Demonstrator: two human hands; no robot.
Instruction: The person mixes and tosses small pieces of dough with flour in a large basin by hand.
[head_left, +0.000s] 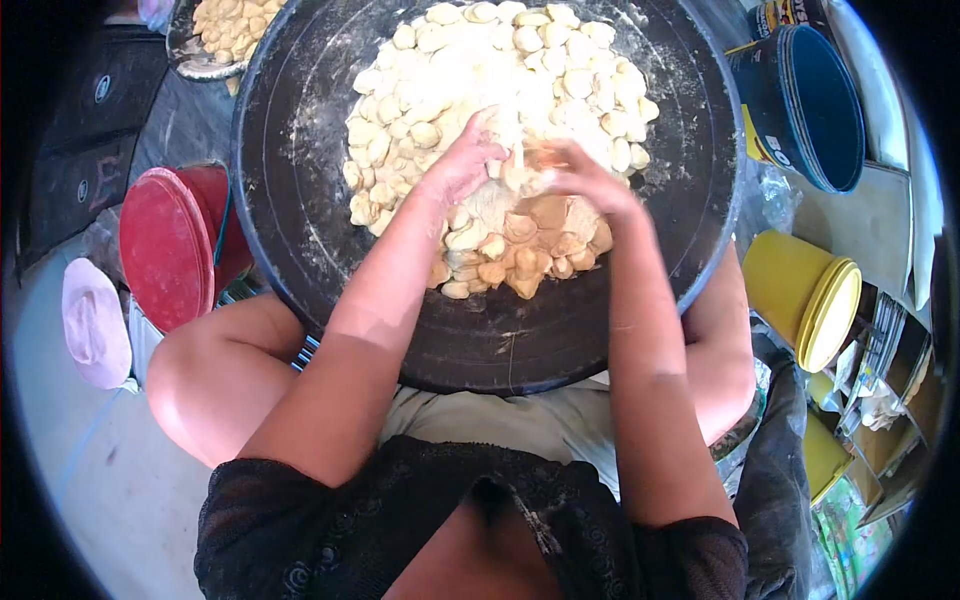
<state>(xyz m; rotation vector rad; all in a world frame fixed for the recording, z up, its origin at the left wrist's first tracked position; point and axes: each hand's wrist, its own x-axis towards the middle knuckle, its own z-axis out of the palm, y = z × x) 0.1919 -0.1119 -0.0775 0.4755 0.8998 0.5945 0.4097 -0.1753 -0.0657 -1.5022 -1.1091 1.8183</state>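
A large round black tray [450,345] lies across my lap, with a broad heap of pale dough pieces [425,133] on it. Bright light washes out the heap's upper middle. My left hand [470,163] is over the heap's centre, fingers bent and partly apart, at the edge of a pale piece. Facing it, my right hand [568,172] is blurred by motion, and its fingers are smeared. Pale dough [518,172] shows between the two hands; which hand holds it is unclear. Below them the pieces lie in shadow.
A smaller tray of similar pieces [208,68] stands at the upper left. Left of the big tray are a red bucket [165,250] and a pink lid [97,322]. At the right are a dark blue bucket [825,110] and a yellow bucket [790,285].
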